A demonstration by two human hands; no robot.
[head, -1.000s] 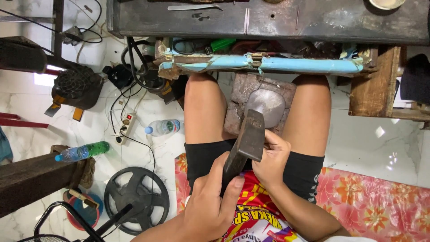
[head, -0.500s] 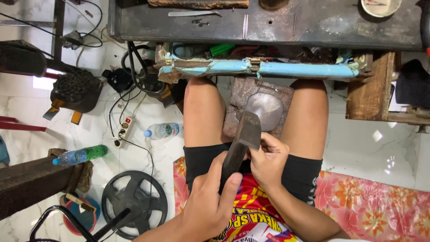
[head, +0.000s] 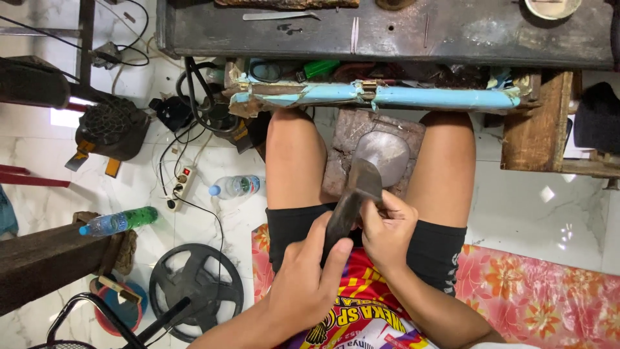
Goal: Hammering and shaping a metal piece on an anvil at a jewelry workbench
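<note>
View from above of a seated person. The left hand (head: 303, 284) has its fingers wrapped around the lower end of a dark flat metal tool (head: 352, 203); the right hand (head: 387, 229) pinches the tool's side with closed fingers. The tool tilts upward, its pale upper end lying over a round metal dome (head: 387, 152) set on a stone block (head: 345, 136) between the knees. A dark table (head: 452, 32) stands beyond; two plastic bottles (head: 236, 187) lie on the floor (head: 549, 213) at left.

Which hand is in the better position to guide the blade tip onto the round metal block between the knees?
Probably the right hand: it pinches the dark blade near its tip, close to the round metal block. The left hand grips the blade's rear end, farther back.
</note>
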